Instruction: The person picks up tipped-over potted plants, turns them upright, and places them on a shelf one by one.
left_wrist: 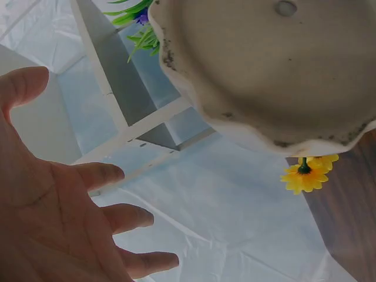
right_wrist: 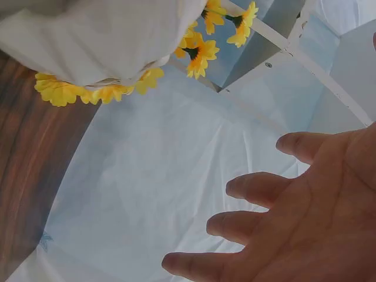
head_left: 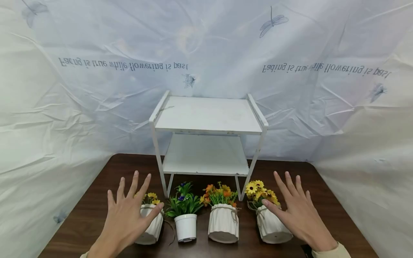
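My left hand [head_left: 126,214] is spread wide above the leftmost potted plant, a white ribbed pot [head_left: 150,229] with yellow flowers, and partly hides it. On the other side my right hand [head_left: 297,211] spreads its fingers over the rightmost white pot [head_left: 272,225], which has yellow daisy-like flowers [head_left: 258,191]. Neither hand holds anything. Between them stand a smooth white pot [head_left: 186,228] with green leaves and purple blooms, and a ribbed pot [head_left: 223,224] with orange flowers. In the left wrist view, a pot's underside [left_wrist: 282,70] shows beside the open palm.
Behind the pots a white two-tier shelf [head_left: 206,114] stands on the dark wooden table [head_left: 93,215]; both its tiers are bare. Pale printed cloth [head_left: 206,43] hangs around the table's back and sides. A loose string [head_left: 172,233] lies by the left pot.
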### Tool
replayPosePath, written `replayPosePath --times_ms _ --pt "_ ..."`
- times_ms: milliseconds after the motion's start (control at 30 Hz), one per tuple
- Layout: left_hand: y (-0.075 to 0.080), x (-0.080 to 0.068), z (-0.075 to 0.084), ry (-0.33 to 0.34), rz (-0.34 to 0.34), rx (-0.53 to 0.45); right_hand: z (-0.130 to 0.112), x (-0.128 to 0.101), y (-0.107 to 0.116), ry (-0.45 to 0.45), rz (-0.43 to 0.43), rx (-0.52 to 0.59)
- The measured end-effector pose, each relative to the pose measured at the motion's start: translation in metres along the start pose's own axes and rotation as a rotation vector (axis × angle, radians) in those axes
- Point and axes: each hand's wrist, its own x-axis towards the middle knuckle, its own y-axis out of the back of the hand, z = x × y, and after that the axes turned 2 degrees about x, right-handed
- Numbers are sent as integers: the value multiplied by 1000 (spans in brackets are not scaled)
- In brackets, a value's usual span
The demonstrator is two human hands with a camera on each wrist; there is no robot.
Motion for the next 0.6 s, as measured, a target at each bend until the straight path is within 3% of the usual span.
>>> replayPosePath --times_ms 300,600 --pt "2 -1 2 24 13 12 -11 11 6 31 73 53" --pt "2 -2 0 62 -23 -82 -28 27 1 35 189 176"
